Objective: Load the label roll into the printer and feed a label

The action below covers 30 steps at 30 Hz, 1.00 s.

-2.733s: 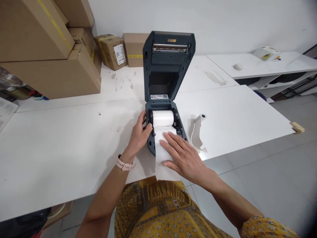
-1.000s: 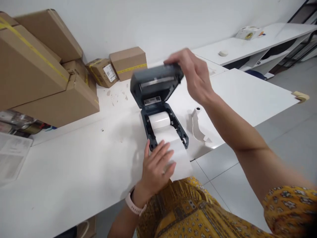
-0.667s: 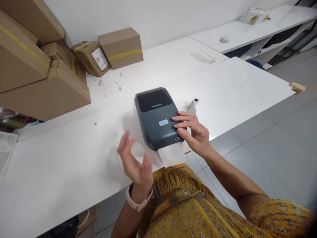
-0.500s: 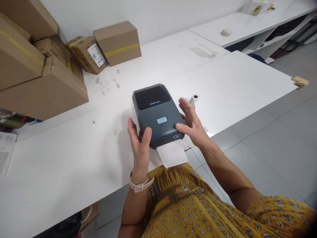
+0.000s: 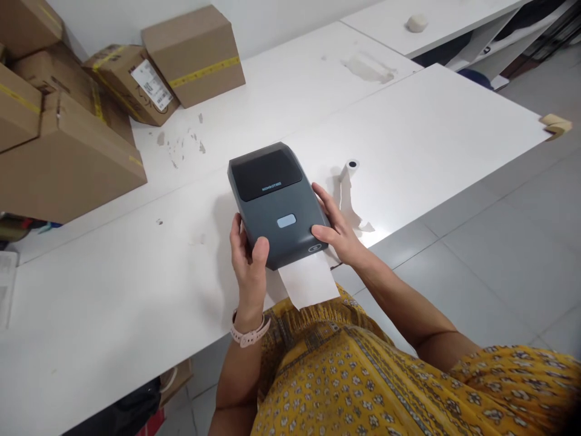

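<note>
A dark grey-blue label printer [image 5: 281, 206] with a black window and a light blue button lies on the white table near its front edge. White paper [image 5: 309, 280] sticks out of its near end. My left hand [image 5: 249, 263] wraps the printer's left side, thumb raised at the near left corner. On the right side, my right hand [image 5: 338, 233] grips the edge, its thumb on the top near the right corner. The undersides of both hands' fingers are partly hidden by the printer.
Cardboard boxes [image 5: 195, 57] are stacked at the back left. Right of the printer stands a small paper roll [image 5: 351, 166] with a loose strip trailing to the table edge [image 5: 431, 212]. A white round object [image 5: 416, 23] lies at the back right.
Both hands have closed in on the printer's sides, where they had been more spread. The view has shifted, and more of the roll's trailing strip shows.
</note>
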Tool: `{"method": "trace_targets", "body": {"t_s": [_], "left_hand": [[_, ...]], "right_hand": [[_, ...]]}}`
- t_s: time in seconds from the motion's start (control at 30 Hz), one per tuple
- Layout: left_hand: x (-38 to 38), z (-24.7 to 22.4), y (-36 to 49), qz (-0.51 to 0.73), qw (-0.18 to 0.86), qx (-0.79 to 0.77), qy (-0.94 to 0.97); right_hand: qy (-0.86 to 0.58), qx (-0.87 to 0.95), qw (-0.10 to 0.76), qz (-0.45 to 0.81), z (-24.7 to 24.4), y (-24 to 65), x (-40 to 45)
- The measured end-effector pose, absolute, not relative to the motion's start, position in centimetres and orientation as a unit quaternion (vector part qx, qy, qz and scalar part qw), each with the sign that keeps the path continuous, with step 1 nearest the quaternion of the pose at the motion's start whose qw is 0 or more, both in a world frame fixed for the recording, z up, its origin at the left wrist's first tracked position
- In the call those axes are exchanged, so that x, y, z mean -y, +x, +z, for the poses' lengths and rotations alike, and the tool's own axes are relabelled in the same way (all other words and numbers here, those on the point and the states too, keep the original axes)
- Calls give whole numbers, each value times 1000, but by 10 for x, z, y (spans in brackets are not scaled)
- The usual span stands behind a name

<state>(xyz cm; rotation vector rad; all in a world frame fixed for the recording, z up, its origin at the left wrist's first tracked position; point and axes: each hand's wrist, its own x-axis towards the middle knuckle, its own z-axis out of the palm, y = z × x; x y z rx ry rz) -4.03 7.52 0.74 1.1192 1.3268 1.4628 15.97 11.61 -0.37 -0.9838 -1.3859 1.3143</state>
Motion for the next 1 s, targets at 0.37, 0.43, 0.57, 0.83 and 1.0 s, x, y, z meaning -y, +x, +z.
{"method": "trace_targets", "body": {"t_s": [0.37, 0.43, 0.57, 0.83, 1.0], "left_hand": [[13, -8, -21, 456, 523, -598, 401], [6, 3, -17, 454, 605, -560, 339], [-5, 21, -9, 504, 665, -498, 236], [6, -3, -16, 482, 601, -546, 329], [5, 5, -32, 484, 389, -592, 514]], "right_hand": [[-399, 531, 504, 552, -4, 150, -112], [-400, 523, 506, 557, -1, 149, -111], [-394, 514, 505, 571, 3, 149, -111], [-406, 565, 511, 504, 3, 147, -107], [-470, 718, 480, 181, 20, 144, -96]]}}
